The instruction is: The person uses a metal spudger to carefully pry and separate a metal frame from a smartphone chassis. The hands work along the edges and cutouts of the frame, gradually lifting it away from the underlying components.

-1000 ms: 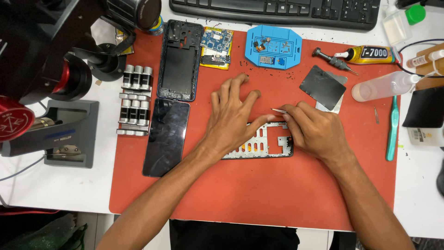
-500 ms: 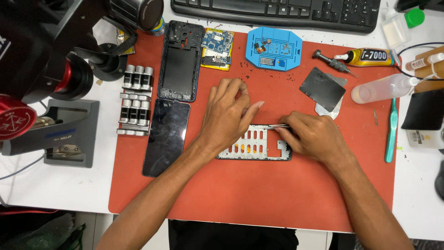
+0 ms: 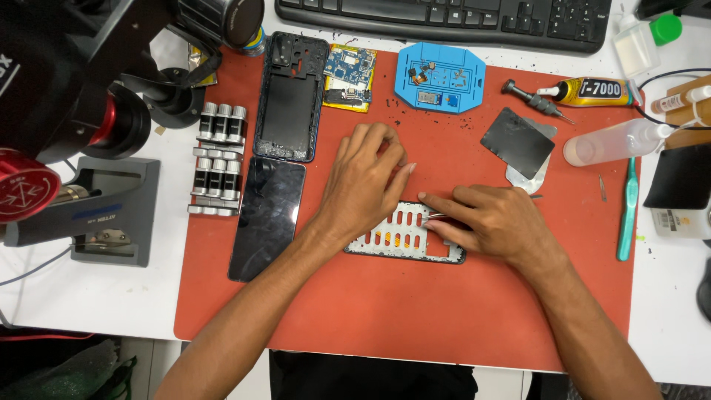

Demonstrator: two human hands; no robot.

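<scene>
A slotted phone frame lies flat on the red work mat. My left hand presses on its upper left part, palm down, fingers together. From the right, my right hand rests on the frame and pinches thin metal tweezers, whose tips point left at the frame's upper edge. A black phone screen lies left of my left hand. Above it is an empty dark phone housing.
At the mat's top are a circuit board and a blue parts tray. A black square pad, glue tube, clear bottle and teal tool lie right. Metal clamps, a microscope stand and keyboard surround it.
My right hand slid left and lower along the frame, bringing the tweezers further left. My left hand shifted slightly and closed its spread fingers. The frame stayed flat on the mat.
</scene>
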